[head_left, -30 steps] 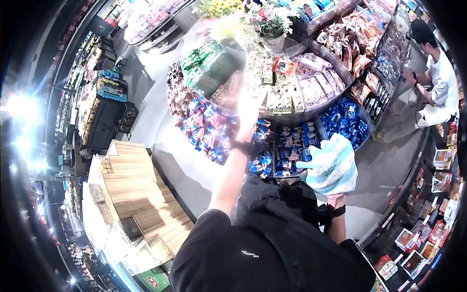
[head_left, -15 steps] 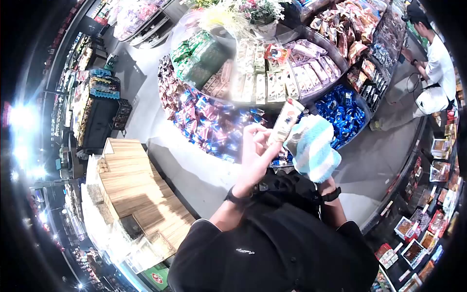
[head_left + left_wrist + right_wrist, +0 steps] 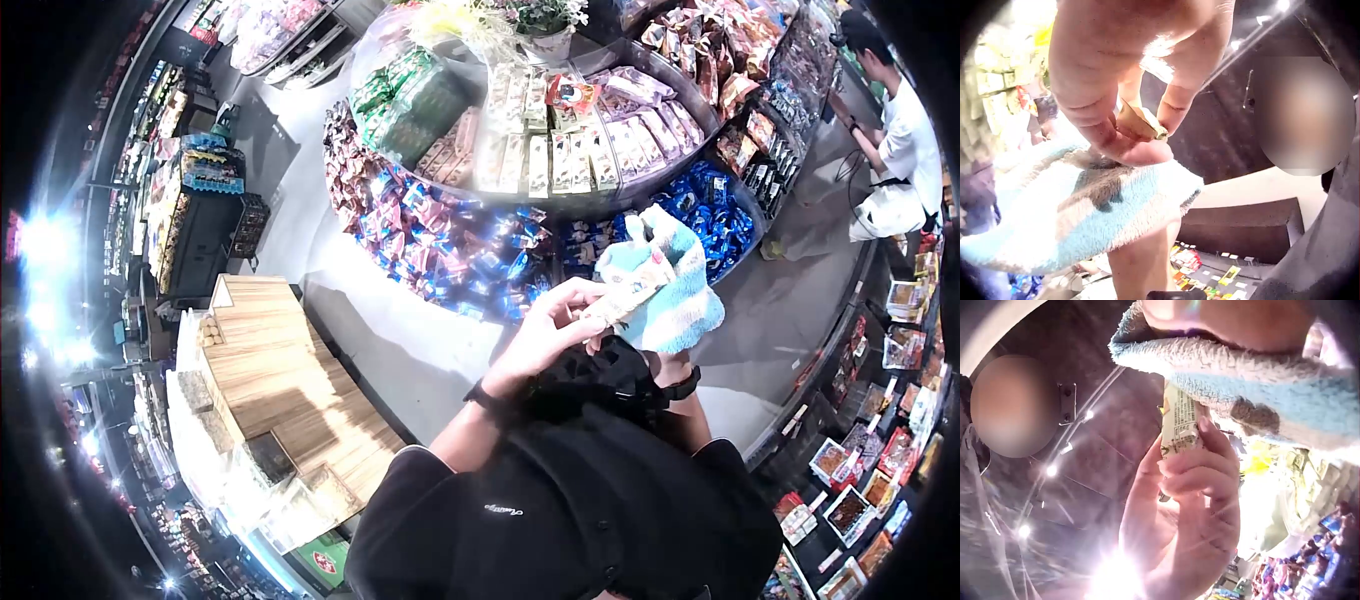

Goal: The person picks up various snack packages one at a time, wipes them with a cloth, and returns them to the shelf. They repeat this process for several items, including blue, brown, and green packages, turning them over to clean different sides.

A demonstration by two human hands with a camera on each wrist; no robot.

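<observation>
Cream in colour: shown as a packet (image 3: 645,284) pinched in the left hand (image 3: 557,325), just beside the striped cloth (image 3: 692,298). Impossible to tell the hold of the right hand (image 3: 1229,320), with fingers hidden by cloth.

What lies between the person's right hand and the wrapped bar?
A pale blue and white cloth lies between the right hand and the wrapped bar, as the right wrist view shows.

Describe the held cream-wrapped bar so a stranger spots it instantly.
Start at the round, tiered snack display; below it in the head view is the wearer's left hand. It pinches the oblong, cream-wrapped bar; similar bars lie unheld in rows.
</observation>
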